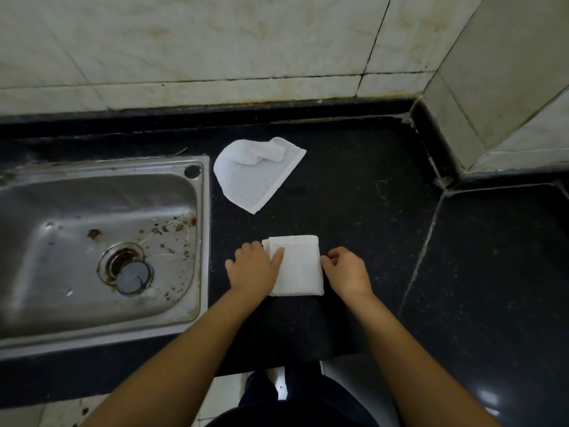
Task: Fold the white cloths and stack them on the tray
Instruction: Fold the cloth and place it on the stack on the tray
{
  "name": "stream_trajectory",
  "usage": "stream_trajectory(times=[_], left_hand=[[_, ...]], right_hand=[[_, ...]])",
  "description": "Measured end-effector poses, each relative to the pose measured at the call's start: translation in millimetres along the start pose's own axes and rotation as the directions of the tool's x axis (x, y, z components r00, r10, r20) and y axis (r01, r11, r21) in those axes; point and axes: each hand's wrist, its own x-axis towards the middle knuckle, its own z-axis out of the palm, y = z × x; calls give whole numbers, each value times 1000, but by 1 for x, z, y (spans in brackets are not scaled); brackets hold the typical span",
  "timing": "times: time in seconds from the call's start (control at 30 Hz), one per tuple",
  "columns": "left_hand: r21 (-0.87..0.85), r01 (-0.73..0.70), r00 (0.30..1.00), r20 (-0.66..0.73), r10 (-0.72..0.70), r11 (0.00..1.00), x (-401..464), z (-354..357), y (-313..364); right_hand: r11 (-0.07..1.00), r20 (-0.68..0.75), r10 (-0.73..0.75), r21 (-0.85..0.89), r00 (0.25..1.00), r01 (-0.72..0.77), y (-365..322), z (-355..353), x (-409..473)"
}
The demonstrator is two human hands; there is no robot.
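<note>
We are working at the black counter (pixel 354 195), where the folded white cloth (pixel 300 266) is lying near the front edge. Our left hand (pixel 254 269) is pressing flat on its left side, fingers straight, while our right hand (pixel 346 271) is pinching its right edge with curled fingers. A second, unfolded white cloth (pixel 255 175) is lying farther back, just beside the steel sink (pixel 92 241).

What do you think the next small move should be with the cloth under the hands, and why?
Probably press the fold flat. The folded cloth already lies compact on the counter, left hand resting on it, right hand at its edge. No tray is in view; a second cloth lies crumpled.
</note>
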Motion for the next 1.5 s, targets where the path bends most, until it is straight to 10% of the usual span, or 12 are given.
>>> stream_trajectory(times=[0.23, 0.37, 0.57, 0.77, 0.9, 1.1, 1.5], left_hand=[[39, 134, 989, 55, -136, 990, 3, 2, 15], [-231, 126, 992, 26, -124, 965, 1, -6, 13], [-785, 132, 991, 114, -68, 605, 13, -20, 25], [-884, 325, 927, 368, 71, 337, 3, -19, 38], [-794, 514, 751, 599, 277, 323, -24, -14, 37], [-549, 546, 382, 835, 396, 632, -99, 18, 38], [-568, -208, -16, 816, 578, 796, -353, 85, 49]], right_hand=[[966, 35, -79, -246, 996, 85, -17, 14, 5], [995, 77, -95, -35, 992, 98, -12, 5, 9], [881, 111, -82, 472, 991, 20, -17, -33, 15], [800, 75, -20, 599, 997, -29, -5, -56, -15], [718, -82, 63, 696, 995, 12, 16, -52, -68], [606, -249, 296, 795, 922, 20, 75, -21, -183], [241, -296, 804, 955, 515, 173, 226, 85, -461]])
